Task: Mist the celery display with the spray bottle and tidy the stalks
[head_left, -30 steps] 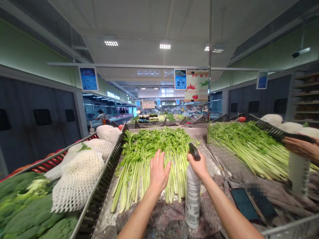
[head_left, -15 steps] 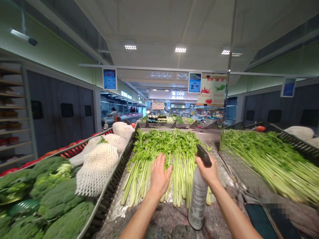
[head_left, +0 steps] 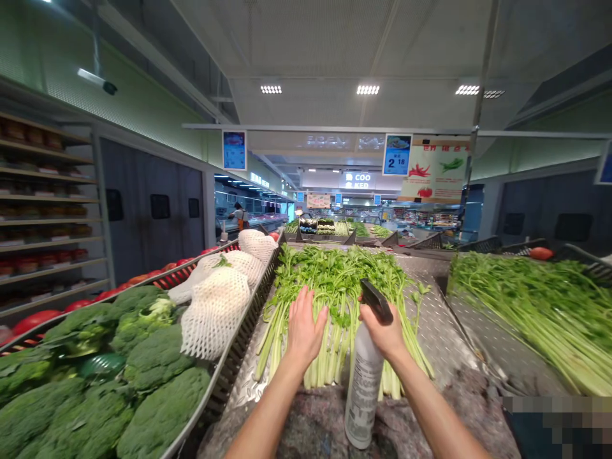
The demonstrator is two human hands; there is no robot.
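A wide bed of celery lies on a metal display shelf, leaves at the far side and pale stalks toward me. Over the left part of the celery is my left hand, its fingers stretched out and holding nothing; whether it touches the stalks I cannot tell. My right hand grips the neck of a spray bottle with a grey body and black trigger head. The bottle is upright, slightly tilted, in front of the stalks, with its nozzle toward the celery.
At left stands a black crate with broccoli and vegetables in white foam nets. A mirror panel on the right reflects celery. A grey cloth covers the front edge. A person stands far back.
My view has turned left, so the scene sits farther right. The right hand and bottle have moved left over the celery, closer to my left hand, which stays spread.
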